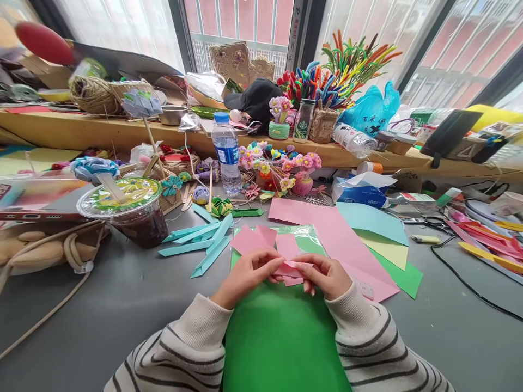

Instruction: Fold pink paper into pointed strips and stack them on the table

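Between my two hands is a small piece of pink paper (291, 268), which looks folded; its lower side is partly hidden by fingers. My left hand (255, 272) pinches its left end between thumb and fingers. At the other end, my right hand (324, 275) grips it the same way. Just beyond lie pink paper squares (253, 239) on a clear plastic sleeve (308, 234) with green paper in it. A large green sheet (286, 337) spreads under my forearms. To the right rests a big pink sheet (343, 245).
Folded light-blue paper strips (208, 239) lie left of the squares, beside a lidded drink cup (139, 218). A water bottle (227, 155) stands behind them. Blue and green sheets (373, 220) fan out at right, near scissors (429, 222) and a black cable (461, 280).
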A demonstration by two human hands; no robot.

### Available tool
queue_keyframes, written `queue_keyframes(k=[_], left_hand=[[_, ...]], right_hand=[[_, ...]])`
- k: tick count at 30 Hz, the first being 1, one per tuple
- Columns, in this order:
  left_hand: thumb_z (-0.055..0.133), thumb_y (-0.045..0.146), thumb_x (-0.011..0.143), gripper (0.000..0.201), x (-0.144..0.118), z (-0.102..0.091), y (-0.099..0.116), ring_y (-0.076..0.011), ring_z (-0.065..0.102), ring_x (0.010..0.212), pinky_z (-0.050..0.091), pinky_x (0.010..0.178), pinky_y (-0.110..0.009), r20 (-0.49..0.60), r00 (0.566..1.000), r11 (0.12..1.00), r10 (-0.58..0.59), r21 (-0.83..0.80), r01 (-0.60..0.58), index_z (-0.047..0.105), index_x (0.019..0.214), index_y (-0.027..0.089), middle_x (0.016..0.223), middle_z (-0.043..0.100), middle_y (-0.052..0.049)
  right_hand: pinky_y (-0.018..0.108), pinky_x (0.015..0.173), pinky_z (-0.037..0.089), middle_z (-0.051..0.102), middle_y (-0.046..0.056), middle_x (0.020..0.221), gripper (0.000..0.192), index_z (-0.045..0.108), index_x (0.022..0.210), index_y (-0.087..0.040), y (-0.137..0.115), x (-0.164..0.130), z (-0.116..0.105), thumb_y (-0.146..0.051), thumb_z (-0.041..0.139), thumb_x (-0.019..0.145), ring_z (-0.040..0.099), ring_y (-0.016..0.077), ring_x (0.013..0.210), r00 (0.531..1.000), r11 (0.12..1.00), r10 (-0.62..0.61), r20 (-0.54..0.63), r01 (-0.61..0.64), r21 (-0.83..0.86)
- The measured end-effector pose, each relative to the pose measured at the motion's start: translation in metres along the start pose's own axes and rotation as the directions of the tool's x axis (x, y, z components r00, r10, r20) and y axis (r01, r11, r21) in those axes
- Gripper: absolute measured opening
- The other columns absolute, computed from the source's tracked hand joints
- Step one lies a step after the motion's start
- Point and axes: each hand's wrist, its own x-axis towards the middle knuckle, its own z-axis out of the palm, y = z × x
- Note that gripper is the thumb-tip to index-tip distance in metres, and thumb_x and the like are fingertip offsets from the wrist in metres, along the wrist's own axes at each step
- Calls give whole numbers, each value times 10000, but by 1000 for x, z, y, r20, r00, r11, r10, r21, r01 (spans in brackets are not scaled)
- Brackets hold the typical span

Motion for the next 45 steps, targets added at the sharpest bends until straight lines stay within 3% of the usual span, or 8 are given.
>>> queue_keyframes(k=[5,11,16,20,34,41,45], left_hand=[[504,339,702,228,2,1,-2,-123,582,604,459,571,-212,-24,1000,999,15,38,-14,564,757,126,655,570,1],[522,339,684,235,2,4,-2,-112,569,572,452,542,-209,-71,997,999,39,35,-37,578,766,126,677,586,-9],[533,339,672,228,1,4,0,-113,569,541,433,513,-196,-150,988,999,24,49,-17,585,745,129,589,588,6],[539,334,668,239,1,3,-1,-124,584,566,418,492,-191,-191,981,998,27,57,-16,590,778,127,631,599,-7],[549,332,665,243,1,1,-2,-119,579,587,406,496,-176,-216,976,998,-5,56,18,621,803,146,625,626,-9],[545,314,674,238,0,3,0,-113,575,577,397,484,-171,-243,970,998,-4,60,19,602,807,126,618,606,-12],[548,321,666,216,-2,5,2,-103,564,562,411,499,-179,-188,982,998,23,62,-12,575,757,127,670,587,-7]], right_hand=[[183,317,363,501,-29,409,302,620,755,-131,-2,-3,4,-405,566,640,468,79,333,995,992,-87,-49,82,-100],[202,325,386,528,-7,450,293,617,762,-139,-2,-5,4,-405,548,661,487,95,354,990,980,-132,-49,123,-158],[198,333,394,525,-9,438,309,619,780,-130,-2,-3,0,-406,531,672,494,96,374,994,990,-105,-32,101,-98],[192,336,387,518,-14,398,300,628,747,-115,-1,-1,-3,-392,561,651,484,89,359,997,998,-60,-44,59,-28],[213,340,374,557,-8,395,285,651,719,-128,0,0,-2,-387,603,611,466,92,334,995,999,-19,-100,21,25],[187,314,351,551,-9,392,265,616,645,-119,0,0,-3,-372,644,570,445,73,314,983,1000,1,-182,1,11],[192,326,359,549,-11,405,253,607,652,-126,-2,-2,-3,-370,628,590,449,76,326,980,998,-45,-196,38,-42]])
